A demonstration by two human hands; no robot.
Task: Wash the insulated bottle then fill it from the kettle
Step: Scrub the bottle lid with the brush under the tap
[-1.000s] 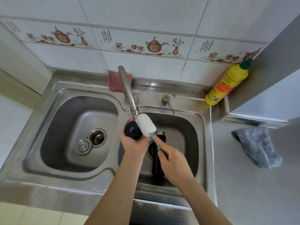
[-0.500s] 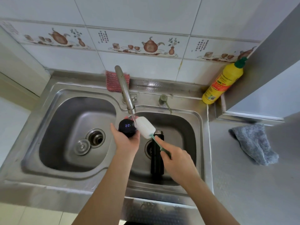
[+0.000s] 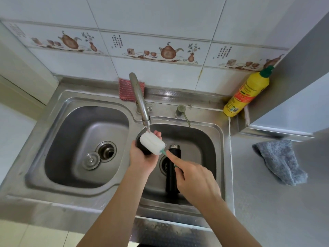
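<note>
The black insulated bottle (image 3: 172, 168) stands upright and uncapped in the right sink basin (image 3: 201, 139). My left hand (image 3: 142, 157) holds its black lid (image 3: 142, 148) under the tap (image 3: 140, 100), where a thin stream of water runs. My right hand (image 3: 194, 180) grips the green handle of a sponge brush. Its white sponge head (image 3: 152, 142) lies across the lid and hides the lid's top. The kettle is not in view.
The left basin (image 3: 71, 132) holds a loose drain plug (image 3: 90, 160) beside the open drain. A red scrub pad (image 3: 127, 90) leans behind the tap. A yellow detergent bottle (image 3: 246, 92) stands at the back right. A grey cloth (image 3: 279, 160) lies on the counter.
The sponge head has slid left over the lid, so the lid's lit display no longer shows. My left hand has turned the lid slightly. The bottle has not moved.
</note>
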